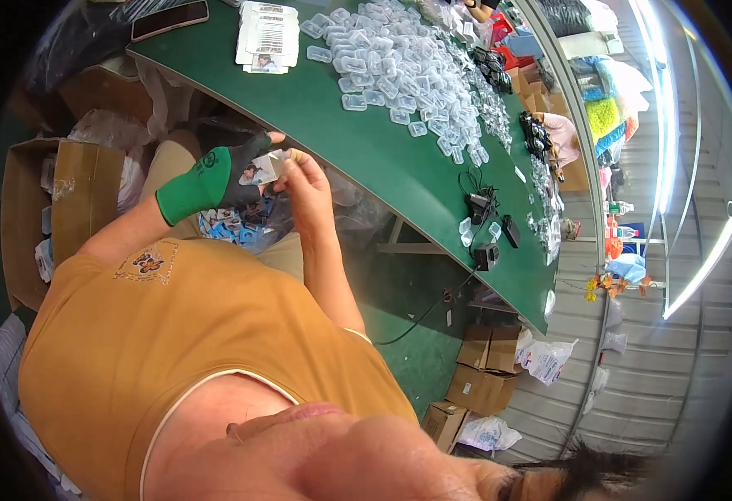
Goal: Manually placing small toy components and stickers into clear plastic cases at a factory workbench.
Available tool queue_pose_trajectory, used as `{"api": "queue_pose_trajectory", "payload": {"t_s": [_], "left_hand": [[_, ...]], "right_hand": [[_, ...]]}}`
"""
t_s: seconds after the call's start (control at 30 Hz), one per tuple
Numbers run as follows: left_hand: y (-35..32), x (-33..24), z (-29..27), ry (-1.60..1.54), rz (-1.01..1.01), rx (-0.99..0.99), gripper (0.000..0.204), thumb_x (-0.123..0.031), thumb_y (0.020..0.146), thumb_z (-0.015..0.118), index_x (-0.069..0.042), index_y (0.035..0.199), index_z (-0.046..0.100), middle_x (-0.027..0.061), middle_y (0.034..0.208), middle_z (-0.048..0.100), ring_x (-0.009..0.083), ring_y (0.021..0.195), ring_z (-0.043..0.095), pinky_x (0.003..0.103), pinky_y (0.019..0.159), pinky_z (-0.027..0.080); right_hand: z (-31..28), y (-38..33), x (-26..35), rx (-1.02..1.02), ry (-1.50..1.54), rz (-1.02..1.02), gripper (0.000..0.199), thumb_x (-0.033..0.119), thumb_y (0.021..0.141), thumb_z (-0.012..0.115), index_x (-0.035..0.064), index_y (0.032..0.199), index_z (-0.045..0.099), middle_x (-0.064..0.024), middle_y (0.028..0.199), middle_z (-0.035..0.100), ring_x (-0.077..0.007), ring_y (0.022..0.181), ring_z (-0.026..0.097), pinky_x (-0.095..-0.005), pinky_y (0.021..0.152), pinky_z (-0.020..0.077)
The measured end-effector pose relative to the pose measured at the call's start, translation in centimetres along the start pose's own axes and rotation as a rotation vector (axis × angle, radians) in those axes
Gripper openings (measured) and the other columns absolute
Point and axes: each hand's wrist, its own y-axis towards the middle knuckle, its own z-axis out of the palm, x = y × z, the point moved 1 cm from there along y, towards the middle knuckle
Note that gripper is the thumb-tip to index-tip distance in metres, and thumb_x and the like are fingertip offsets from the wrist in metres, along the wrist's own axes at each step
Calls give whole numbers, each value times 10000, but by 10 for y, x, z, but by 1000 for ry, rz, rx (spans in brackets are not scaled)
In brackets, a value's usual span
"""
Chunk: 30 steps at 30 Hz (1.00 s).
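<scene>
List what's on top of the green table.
On the green table: a phone, a stack of white printed cards, a heap of clear plastic cases and black corded devices, among other things. Whatever lies beneath the heap is covered.

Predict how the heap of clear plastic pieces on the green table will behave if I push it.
The heap would probably spread and slide, its pieces lying loose on one another. Each likely weighs little, looking see-through and thin-walled. They seem unlikely to roll, being oblong and low.

Brn tee [215,317], wht trim [232,371], butterfly motif [149,263]; grn/gry L glove [195,185]
</scene>
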Motion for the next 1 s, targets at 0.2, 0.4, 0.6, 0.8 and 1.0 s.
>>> {"api": "queue_pose_trajectory", "payload": {"t_s": [0.2,0.4,0.6,0.8,1.0], "left_hand": [[2,-3,1,-18,-95,145,989,-118,811,762,-164,1646,234,114,1019,715,234,790,680,357,755,554],[2,-3,5,28,-33,77,958,-78,779,714,-156,1627,276,153,906,698,320,724,686,361,688,556],[4,-5,10,-7,-69,83,972,-74,778,716,-154,1632,261,167,900,683,323,717,680,361,688,554],[11,-12,5,-131,-94,30,1035,-72,772,722,-174,1657,193,102,868,673,243,693,638,343,702,540],[10,-6,-2,-3,-59,44,1030,-88,783,715,-204,1661,187,92,827,640,251,690,615,356,715,542]], "right_hand": [[13,-7,-9,-126,-159,-142,124,77,993,670,45,1111,647,6,966,655,-78,815,576,-237,743,482],[2,-4,-5,-135,-492,-327,111,73,964,698,-18,1019,667,-10,916,545,-92,816,566,-248,714,476],[14,-15,3,-194,-711,-486,108,63,966,682,-19,1035,668,-25,915,553,-118,815,565,-262,707,473],[15,-15,4,-205,-567,-476,145,54,994,625,-38,1097,670,-72,944,579,-174,867,601,-286,741,487],[34,-30,14,-203,-1263,-829,230,54,940,634,-15,1155,678,-135,1049,651,-303,982,619,-403,921,445]]}}
